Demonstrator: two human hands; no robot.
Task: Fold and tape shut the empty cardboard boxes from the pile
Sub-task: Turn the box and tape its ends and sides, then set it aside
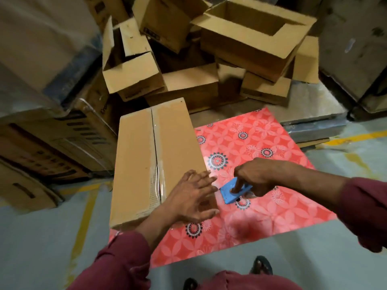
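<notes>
- One closed box point(155, 162) lies on the floor, partly on the red flower mat point(257, 143). Shiny tape runs down its middle seam.
- It is empty cardboard, so I think it is light and stiff. It may slide easily on the smooth mat.
- Best to hold it by two sides or corners. Pushing on the taped middle could make the flaps sink in.
- My left hand point(193, 197) is spread open with flat fingers at the near right corner of the box.
- My right hand point(254, 177) is curled around the blue tape tool point(232, 193), just beside the box. Its metal edge looks sharp.
- Many open boxes point(251, 36) sit piled behind.
- Big stacked cartons point(48, 130) crowd the left side, so the right and near floor give more room.
</notes>
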